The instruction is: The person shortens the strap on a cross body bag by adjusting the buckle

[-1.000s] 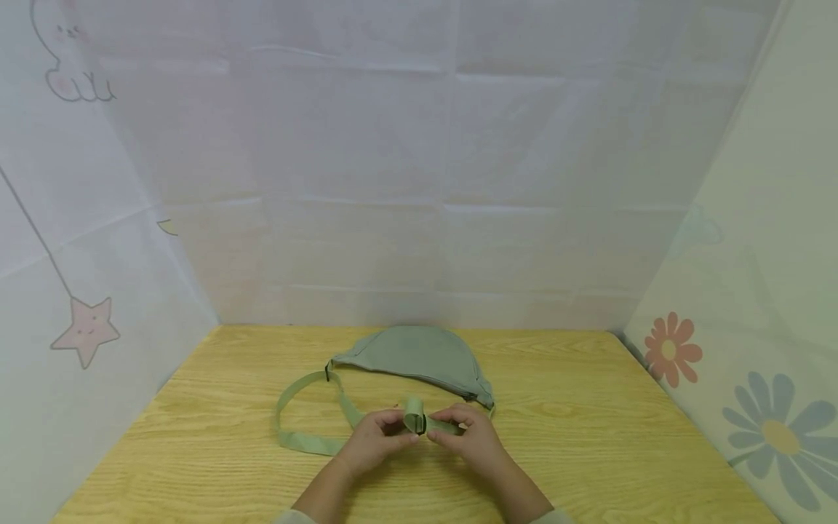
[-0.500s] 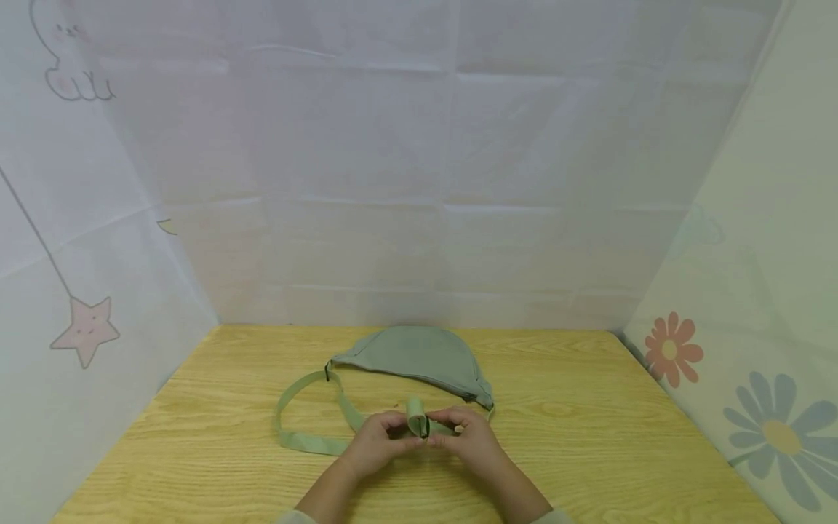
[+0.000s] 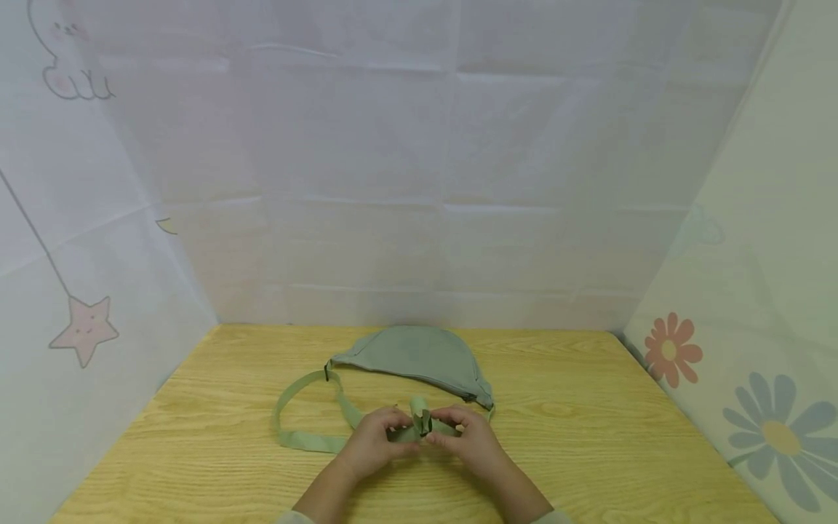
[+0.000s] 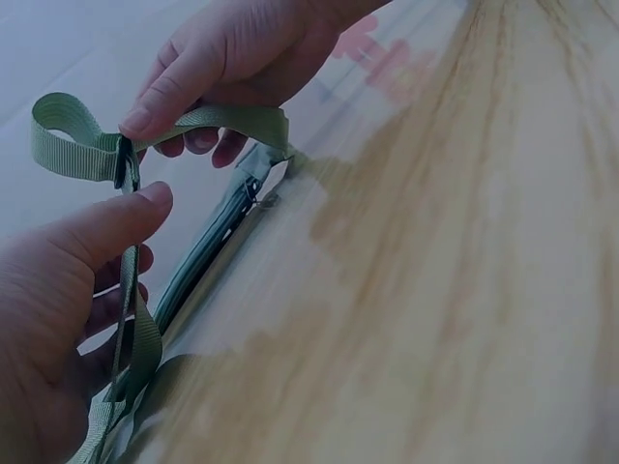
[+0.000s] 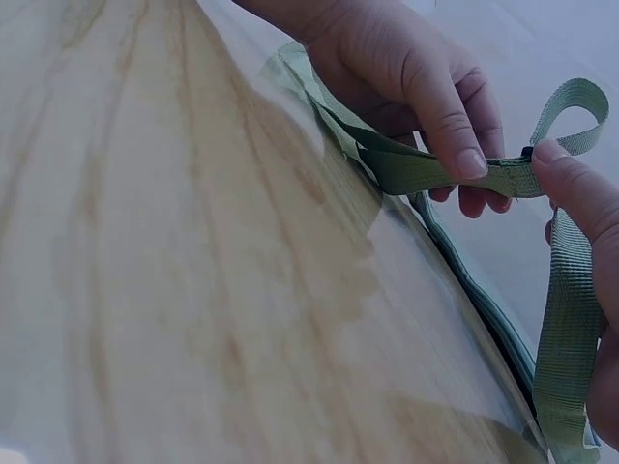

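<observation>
A grey-green waist bag (image 3: pixel 415 353) lies on the wooden table, its light green webbing strap (image 3: pixel 308 441) curving out to the left and back between both hands. My left hand (image 3: pixel 372 442) pinches the strap between thumb and fingers, just left of a small black strap slider (image 4: pixel 123 162). Thumb and fingers of my right hand (image 3: pixel 476 442) pinch the webbing right at the slider. A short strap loop (image 4: pixel 73 135) stands up out of the slider between the hands. Farther along, the strap runs from the right hand towards the bag's right end.
The wooden table (image 3: pixel 589 429) extends around the bag and hands. White sheets with printed drawings enclose it: a back sheet (image 3: pixel 419 182), a left one with a pink star (image 3: pixel 85 331), a right one with flowers (image 3: pixel 779 437).
The strap loop at the slider has narrowed and turned. My left fingertips have shifted slightly left along the strap, while the right hand stays nearly in place. The bag has not moved.
</observation>
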